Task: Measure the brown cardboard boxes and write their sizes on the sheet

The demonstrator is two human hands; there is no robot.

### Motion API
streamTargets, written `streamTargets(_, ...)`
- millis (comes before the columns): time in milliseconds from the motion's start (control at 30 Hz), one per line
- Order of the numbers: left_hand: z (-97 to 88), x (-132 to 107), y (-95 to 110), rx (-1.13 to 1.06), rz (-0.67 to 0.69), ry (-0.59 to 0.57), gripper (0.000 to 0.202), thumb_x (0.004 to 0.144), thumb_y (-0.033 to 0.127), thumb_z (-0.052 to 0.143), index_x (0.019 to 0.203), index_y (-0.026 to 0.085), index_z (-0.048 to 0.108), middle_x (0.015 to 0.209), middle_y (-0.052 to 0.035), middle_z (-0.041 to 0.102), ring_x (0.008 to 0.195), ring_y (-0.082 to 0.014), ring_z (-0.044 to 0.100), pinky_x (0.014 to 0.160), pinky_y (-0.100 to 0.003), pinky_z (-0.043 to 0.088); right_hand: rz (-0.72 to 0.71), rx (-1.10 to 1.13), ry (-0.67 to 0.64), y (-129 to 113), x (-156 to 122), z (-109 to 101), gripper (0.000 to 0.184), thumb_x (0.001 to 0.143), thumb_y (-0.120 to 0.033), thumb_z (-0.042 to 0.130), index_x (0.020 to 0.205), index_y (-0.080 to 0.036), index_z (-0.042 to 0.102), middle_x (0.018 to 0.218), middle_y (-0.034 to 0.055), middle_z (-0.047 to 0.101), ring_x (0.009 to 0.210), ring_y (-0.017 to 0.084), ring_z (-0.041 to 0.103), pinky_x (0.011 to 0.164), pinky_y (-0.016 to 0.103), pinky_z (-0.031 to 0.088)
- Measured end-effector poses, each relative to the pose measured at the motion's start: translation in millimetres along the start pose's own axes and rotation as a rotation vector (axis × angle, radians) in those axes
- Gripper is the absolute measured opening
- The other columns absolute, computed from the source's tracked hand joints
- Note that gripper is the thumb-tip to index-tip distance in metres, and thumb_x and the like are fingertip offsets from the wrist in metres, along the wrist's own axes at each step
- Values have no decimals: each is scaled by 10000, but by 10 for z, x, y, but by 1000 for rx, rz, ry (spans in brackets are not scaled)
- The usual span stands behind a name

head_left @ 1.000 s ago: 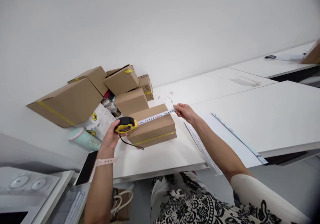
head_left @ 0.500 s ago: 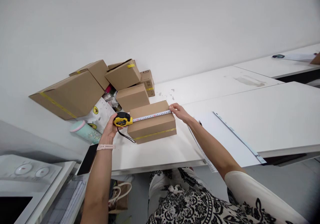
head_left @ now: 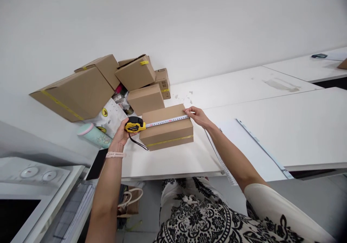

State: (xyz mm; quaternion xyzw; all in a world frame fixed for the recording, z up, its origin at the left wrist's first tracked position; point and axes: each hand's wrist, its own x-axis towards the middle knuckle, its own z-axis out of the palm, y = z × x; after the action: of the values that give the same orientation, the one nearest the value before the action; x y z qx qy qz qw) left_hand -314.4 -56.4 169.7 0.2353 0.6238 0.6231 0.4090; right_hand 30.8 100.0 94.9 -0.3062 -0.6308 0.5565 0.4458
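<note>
A yellow and black tape measure [head_left: 135, 124] is in my left hand [head_left: 120, 134], its case just left of a closed cardboard box [head_left: 166, 131]. The white blade [head_left: 166, 121] runs out across the top of that box to its right edge. There my right hand [head_left: 197, 116] pinches the blade's end between thumb and fingers. The box lies on the white table [head_left: 173, 161], with yellow tape along its front side. From the case a black wrist strap [head_left: 138, 143] hangs down in front of the box.
Several cardboard boxes [head_left: 78, 91] are stacked at the back left against the wall. A mint green bottle [head_left: 94, 134] lies near a black flat object [head_left: 97, 164]. Right of my right arm are white sheets [head_left: 252, 152] with a pale blue edge. A microwave-like appliance [head_left: 32, 181] stands lower left.
My view has shifted slightly. The tape measure stays stretched across the box; my right hand's fingers have shifted a little at the blade's end.
</note>
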Motion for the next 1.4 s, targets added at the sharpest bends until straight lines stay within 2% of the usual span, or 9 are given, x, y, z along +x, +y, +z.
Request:
streamTargets(133,11,-20,-1,-6,14,-4,234,890,359,629,949,149,713,769,-55,758,674,-224,734,587,-343,636,0,21,-40,-14,28,-29,478,699,-633,789,875,-199,692,1237,124,735,1086,246,657,1024,453,470)
streamTargets(400,-52,-33,89,11,40,-4,254,862,358,662,943,126,726,802,-85,766,685,-244,736,588,-375,640,-7,-102,-89,-9,70,-1,409,731,-594,786,893,-218,773,1258,124,744,1244,331,629,1126,569,402)
streamTargets(533,-175,-38,138,8,63,6,283,822,362,712,967,119,724,798,-92,765,716,-259,745,621,-385,645,-13,-147,-106,5,79,57,353,751,-565,783,890,-242,802,1239,100,756,1255,340,632,1140,572,405)
streamTargets(733,-474,40,184,-16,60,65,281,803,359,733,953,125,693,761,-71,758,676,-235,742,607,-375,642,19,-298,-92,-22,66,77,183,829,-412,726,883,-255,804,1254,78,753,1254,344,638,1148,593,400)
streamTargets(933,-699,130,115,-26,18,116,276,822,376,734,922,127,672,703,-69,736,646,-234,743,592,-357,638,42,-298,-78,-70,43,99,140,846,-351,708,904,-260,798,1267,73,749,1249,336,643,1149,594,401)
streamTargets(1233,-760,177,52,-12,19,112,287,836,386,725,963,132,683,772,-80,756,678,-231,751,598,-335,637,21,-203,-100,-99,18,102,229,801,-446,755,892,-239,796,1253,101,753,1262,345,633,1142,585,409)
streamTargets(1400,-711,154,66,-6,14,132,208,883,354,654,920,151,687,741,-69,743,658,-222,736,585,-317,632,9,-186,-120,-85,49,107,247,799,-463,756,892,-238,799,1237,103,757,1243,338,639,1127,573,424)
